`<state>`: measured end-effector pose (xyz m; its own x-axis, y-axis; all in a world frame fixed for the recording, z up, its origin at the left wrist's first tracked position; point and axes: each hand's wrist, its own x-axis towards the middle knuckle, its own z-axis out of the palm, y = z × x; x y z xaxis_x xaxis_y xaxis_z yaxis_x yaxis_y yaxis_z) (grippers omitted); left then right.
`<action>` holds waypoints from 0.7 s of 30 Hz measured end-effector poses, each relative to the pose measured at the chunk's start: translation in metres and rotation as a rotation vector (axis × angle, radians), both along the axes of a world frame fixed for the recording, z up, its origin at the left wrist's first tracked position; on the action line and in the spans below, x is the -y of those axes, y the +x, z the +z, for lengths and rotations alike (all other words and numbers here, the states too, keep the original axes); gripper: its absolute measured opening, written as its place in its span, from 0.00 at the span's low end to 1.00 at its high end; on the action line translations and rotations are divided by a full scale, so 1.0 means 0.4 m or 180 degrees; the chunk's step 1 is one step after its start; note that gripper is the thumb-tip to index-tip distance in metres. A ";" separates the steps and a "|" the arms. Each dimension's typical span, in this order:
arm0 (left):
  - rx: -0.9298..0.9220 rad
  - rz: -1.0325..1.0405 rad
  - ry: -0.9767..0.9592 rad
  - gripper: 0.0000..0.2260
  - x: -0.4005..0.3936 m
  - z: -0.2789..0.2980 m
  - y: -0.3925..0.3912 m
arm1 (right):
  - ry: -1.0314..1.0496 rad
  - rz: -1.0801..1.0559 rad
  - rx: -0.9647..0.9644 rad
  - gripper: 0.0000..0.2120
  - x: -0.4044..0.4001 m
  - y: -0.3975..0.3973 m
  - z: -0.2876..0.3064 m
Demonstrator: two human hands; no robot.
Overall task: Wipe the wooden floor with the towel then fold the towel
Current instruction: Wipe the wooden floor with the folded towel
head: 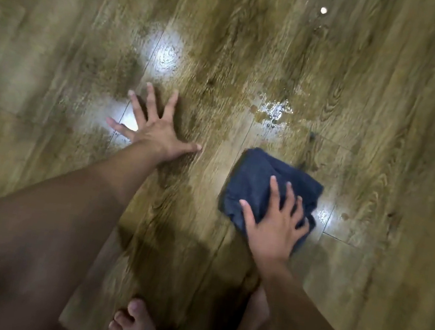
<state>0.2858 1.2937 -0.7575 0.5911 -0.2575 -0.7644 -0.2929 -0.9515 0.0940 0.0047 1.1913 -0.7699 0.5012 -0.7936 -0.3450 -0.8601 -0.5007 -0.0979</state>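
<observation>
A dark blue towel (259, 183) lies bunched on the wooden floor (61, 26) at centre right. My right hand (275, 225) presses flat on its near half, fingers spread and straight. My left hand (153, 129) rests on the bare floor to the left of the towel, fingers splayed wide, holding nothing. A small puddle of water with scattered drops (274, 111) glistens on the boards just beyond the towel.
My bare foot (131, 325) stands at the bottom centre, and a second foot (258, 311) shows below my right wrist. Bright light reflections (165, 54) shine on damp-looking floor near my left hand. A small white spot (323, 10) lies far ahead.
</observation>
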 end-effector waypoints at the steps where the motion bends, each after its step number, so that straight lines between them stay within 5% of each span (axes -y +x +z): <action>1: -0.0081 0.0107 -0.0010 0.60 -0.007 -0.002 0.013 | -0.0078 -0.0262 -0.0028 0.39 0.026 -0.038 -0.001; 5: -0.0334 0.0141 -0.0197 0.57 -0.031 -0.027 0.031 | -0.0284 -0.1203 -0.0109 0.44 0.139 -0.106 -0.008; 12: -0.0239 0.0087 -0.0356 0.56 -0.038 -0.048 0.029 | -0.0379 -0.2316 0.0169 0.47 0.178 0.076 -0.075; 21: -0.0149 0.0507 -0.0535 0.33 -0.033 -0.075 0.034 | -0.0318 -0.0135 0.0196 0.42 -0.081 0.268 -0.055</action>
<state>0.2994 1.3070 -0.7876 0.5994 -0.2898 -0.7462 -0.1319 -0.9552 0.2650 0.1117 1.2238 -0.7918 0.4843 -0.8433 -0.2329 -0.8746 -0.4739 -0.1028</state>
